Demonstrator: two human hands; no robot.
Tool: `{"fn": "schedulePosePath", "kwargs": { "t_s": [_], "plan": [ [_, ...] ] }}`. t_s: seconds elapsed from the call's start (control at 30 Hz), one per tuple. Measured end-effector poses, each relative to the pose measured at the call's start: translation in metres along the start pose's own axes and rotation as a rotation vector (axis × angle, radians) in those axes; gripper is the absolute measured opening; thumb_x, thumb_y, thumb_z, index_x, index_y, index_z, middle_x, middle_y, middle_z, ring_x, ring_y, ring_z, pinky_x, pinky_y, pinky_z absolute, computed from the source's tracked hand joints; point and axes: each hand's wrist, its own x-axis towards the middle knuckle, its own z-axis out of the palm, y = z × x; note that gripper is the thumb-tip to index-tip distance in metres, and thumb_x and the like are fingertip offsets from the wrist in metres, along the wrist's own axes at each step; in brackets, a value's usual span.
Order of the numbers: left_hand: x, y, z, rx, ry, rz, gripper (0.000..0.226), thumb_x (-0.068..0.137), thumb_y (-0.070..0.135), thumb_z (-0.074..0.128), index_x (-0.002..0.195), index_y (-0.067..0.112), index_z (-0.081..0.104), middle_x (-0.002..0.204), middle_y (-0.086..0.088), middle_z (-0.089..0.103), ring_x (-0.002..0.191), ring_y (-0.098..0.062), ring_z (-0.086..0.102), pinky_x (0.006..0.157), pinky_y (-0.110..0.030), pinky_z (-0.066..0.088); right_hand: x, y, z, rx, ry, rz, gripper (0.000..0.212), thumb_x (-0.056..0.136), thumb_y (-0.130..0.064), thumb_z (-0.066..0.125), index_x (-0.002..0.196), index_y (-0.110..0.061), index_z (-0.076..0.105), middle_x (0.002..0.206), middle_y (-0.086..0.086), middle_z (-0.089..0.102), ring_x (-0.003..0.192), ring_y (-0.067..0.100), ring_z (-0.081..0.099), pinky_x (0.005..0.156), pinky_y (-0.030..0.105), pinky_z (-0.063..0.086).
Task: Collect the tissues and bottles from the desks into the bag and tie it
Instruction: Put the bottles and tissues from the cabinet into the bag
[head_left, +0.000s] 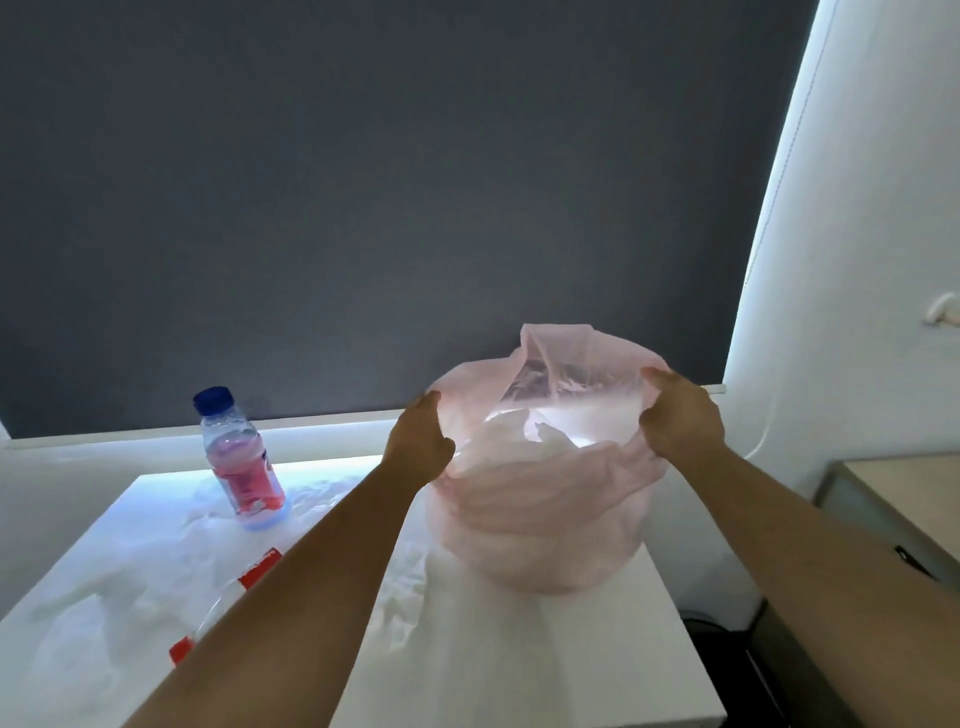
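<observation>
A thin pink plastic bag (540, 525) stands on the white desk (519, 665) with its mouth held wide. My left hand (418, 441) grips the left rim and my right hand (680, 415) grips the right rim. White tissue (524, 431) shows inside the bag. An upright clear bottle (241, 462) with a blue cap and a red label stands at the back left of the desk. A second clear bottle (228, 608) with red label parts lies on the desk, mostly hidden behind my left forearm. Crumpled white tissues (130, 587) lie over the left half of the desk.
A dark grey panel (363, 182) rises behind the desk. A white wall (857, 234) stands at the right. Another desk corner (893, 483) sits at the right, with a dark gap between the two desks.
</observation>
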Motion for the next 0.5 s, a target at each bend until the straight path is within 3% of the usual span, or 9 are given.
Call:
{"fn": "schedulePosePath", "kwargs": {
  "t_s": [0.13, 0.2, 0.3, 0.4, 0.5],
  "plan": [
    [0.002, -0.012, 0.003, -0.008, -0.047, 0.011, 0.054, 0.082, 0.012, 0.059, 0.134, 0.015, 0.044, 0.143, -0.004, 0.042, 0.129, -0.023, 0.044, 0.104, -0.031, 0.037, -0.009, -0.002, 0.004, 0.014, -0.022, 0.035, 0.042, 0.090, -0.015, 0.057, 0.131, -0.022, 0.053, 0.140, 0.006, 0.049, 0.122, 0.031, 0.053, 0.104, 0.042, 0.041],
    [0.000, -0.015, 0.004, -0.023, -0.034, 0.018, 0.051, 0.081, 0.013, 0.062, 0.129, 0.017, 0.047, 0.139, -0.003, 0.045, 0.124, -0.023, 0.048, 0.100, -0.030, 0.039, -0.012, -0.004, 0.004, 0.049, -0.116, 0.058, 0.045, 0.086, -0.025, 0.061, 0.131, -0.023, 0.053, 0.144, 0.006, 0.043, 0.125, 0.031, 0.050, 0.106, 0.042, 0.039],
    [-0.007, -0.014, 0.002, -0.029, -0.033, 0.037, 0.065, 0.082, 0.009, 0.062, 0.141, 0.011, 0.036, 0.148, -0.007, 0.037, 0.134, -0.023, 0.039, 0.107, -0.029, 0.033, -0.018, -0.003, 0.002, 0.021, -0.278, 0.047, 0.055, 0.082, -0.010, 0.063, 0.135, -0.015, 0.049, 0.143, 0.009, 0.044, 0.126, 0.029, 0.048, 0.105, 0.036, 0.041],
    [-0.023, -0.009, 0.001, -0.039, -0.054, 0.011, 0.082, 0.083, 0.009, 0.063, 0.150, 0.006, 0.015, 0.156, -0.010, 0.023, 0.143, -0.025, 0.026, 0.112, -0.029, 0.026, -0.020, 0.002, -0.008, -0.189, -0.145, -0.007, 0.047, 0.088, -0.003, 0.053, 0.134, -0.008, 0.047, 0.139, 0.011, 0.049, 0.125, 0.030, 0.050, 0.104, 0.035, 0.040],
    [-0.036, -0.006, 0.003, -0.078, -0.067, 0.000, 0.090, 0.082, 0.012, 0.066, 0.151, 0.008, 0.009, 0.159, -0.007, 0.016, 0.145, -0.023, 0.020, 0.113, -0.029, 0.023, -0.018, 0.008, -0.021, -0.226, -0.075, -0.068, 0.053, 0.089, -0.003, 0.054, 0.140, -0.014, 0.043, 0.153, 0.006, 0.032, 0.133, 0.030, 0.043, 0.108, 0.036, 0.037]
  ]
}}
